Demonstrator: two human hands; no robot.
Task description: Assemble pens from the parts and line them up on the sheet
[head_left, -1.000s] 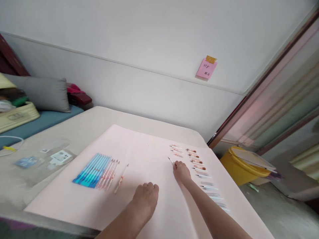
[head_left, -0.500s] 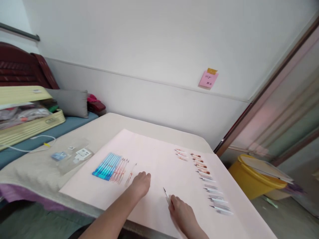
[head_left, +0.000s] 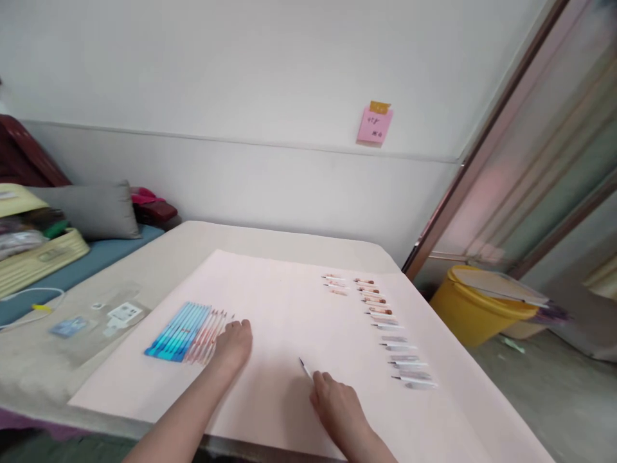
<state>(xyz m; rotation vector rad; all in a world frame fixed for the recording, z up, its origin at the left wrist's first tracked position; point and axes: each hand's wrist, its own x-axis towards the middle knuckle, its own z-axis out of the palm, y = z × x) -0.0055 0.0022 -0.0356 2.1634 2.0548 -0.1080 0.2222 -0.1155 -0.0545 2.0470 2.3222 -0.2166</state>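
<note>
My right hand (head_left: 340, 402) is closed around a slim white pen (head_left: 305, 368), its dark point angled up and left above the pink sheet (head_left: 270, 399). My left hand (head_left: 234, 344) is curled at the right end of a row of pens. It covers most of the last pen there, whose dark tip (head_left: 233, 316) shows just above the fingers. What the left fingers hold, if anything, is hidden. In that row, several blue pens (head_left: 178, 331) lie side by side, followed by several pink-and-white patterned pens (head_left: 206, 337).
On the sheet's right side, white pens with dark tips (head_left: 402, 347) lie in a column, with brown-patterned ones (head_left: 373, 301) above and a short group (head_left: 334, 284) beside them. Clear plastic packaging (head_left: 116, 321) lies left of the sheet. A yellow bin (head_left: 477, 308) stands right of the table.
My view has turned to the right. My left hand has moved onto the separate pen at the row's right end, covering most of it. My right hand still holds the white pen.
</note>
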